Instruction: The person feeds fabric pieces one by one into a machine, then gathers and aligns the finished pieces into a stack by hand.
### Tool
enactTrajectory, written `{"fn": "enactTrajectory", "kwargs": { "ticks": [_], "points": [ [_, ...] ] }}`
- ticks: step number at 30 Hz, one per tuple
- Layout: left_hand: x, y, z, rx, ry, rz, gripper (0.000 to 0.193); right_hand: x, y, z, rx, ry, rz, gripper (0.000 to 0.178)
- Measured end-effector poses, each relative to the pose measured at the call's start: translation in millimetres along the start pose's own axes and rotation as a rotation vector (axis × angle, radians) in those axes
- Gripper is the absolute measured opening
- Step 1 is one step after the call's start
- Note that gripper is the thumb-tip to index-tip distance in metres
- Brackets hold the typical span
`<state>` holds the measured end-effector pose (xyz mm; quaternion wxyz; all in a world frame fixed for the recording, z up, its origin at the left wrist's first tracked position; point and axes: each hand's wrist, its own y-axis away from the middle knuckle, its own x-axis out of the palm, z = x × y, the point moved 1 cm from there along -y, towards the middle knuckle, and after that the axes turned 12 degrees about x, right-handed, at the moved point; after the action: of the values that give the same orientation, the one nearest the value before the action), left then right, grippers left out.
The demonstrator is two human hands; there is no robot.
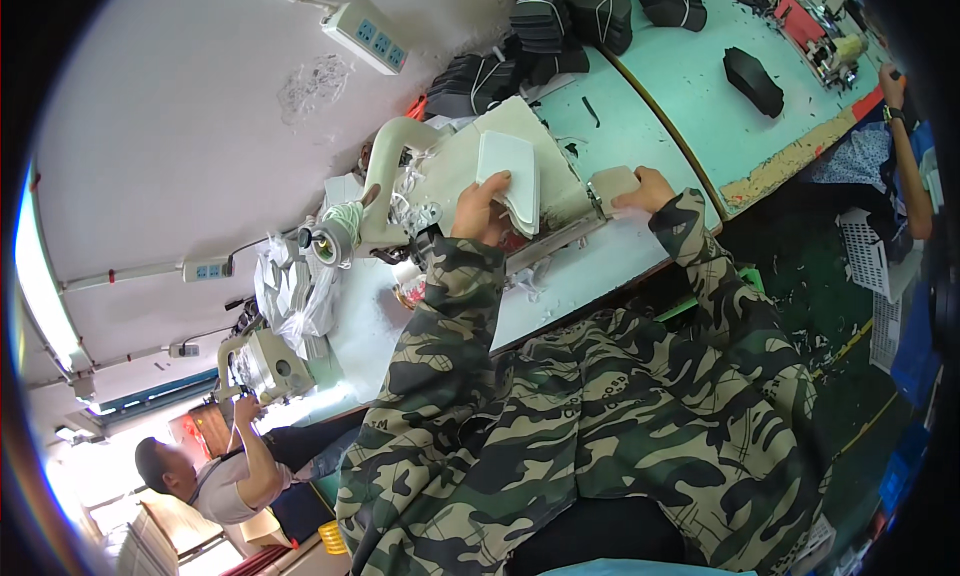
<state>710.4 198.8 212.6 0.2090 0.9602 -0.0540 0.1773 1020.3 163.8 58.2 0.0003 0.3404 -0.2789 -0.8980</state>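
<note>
My left hand is closed on a small stack of white flat pieces, thumb on top, over the flat top of a cream-coloured machine. Beyond the machine's right end, my right hand is closed at the edge of a pale beige flat piece. That piece lies by a small metal fitting on the machine's edge. The fingers under each piece are partly hidden. To the left of my left hand, the machine's curved arm rises beside a round wheel.
Tied stacks of black pieces lie behind the machine; a loose black stack is farther right on the pale table. White bundles stand at left. A co-worker sits at another machine; another person's arm shows at right.
</note>
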Motion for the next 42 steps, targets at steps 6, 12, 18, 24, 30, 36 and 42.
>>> {"fn": "enactTrajectory", "kwargs": {
  "ticks": [6,12,18,24,30,36,42],
  "points": [
    [11.1,18.7,-0.4,0.026,0.078,-0.041,0.045,-12.5,37.4,-0.7,-0.193,-0.748,0.226,0.052],
    [86.3,52.7,1.3,0.192,0.183,0.022,0.045,-69.1,108.3,107.6,-0.38,-0.975,0.401,0.044],
    [80.4,45.7,-4.6,0.384,0.093,-0.038,0.042,-25.0,118.0,152.9,-0.22,-1.504,0.867,0.051],
    [69.7,61.0,-3.9,0.503,-0.05,-0.182,0.043,-17.7,110.9,184.0,-0.29,-1.143,0.729,0.062],
    [2.8,44.4,-29.7,0.362,0.11,-0.355,0.067,-25.2,96.3,216.1,-0.834,-0.427,-0.104,0.093],
    [-33.4,11.9,-17.1,0.454,-0.183,-0.245,0.048,14.4,91.4,223.9,-0.855,-0.01,-0.205,0.115],
    [-31.8,11.8,-33.8,0.752,-0.844,-0.188,0.063,12.0,89.7,218.0,-0.934,0.063,-0.159,0.119]
  ]
}}
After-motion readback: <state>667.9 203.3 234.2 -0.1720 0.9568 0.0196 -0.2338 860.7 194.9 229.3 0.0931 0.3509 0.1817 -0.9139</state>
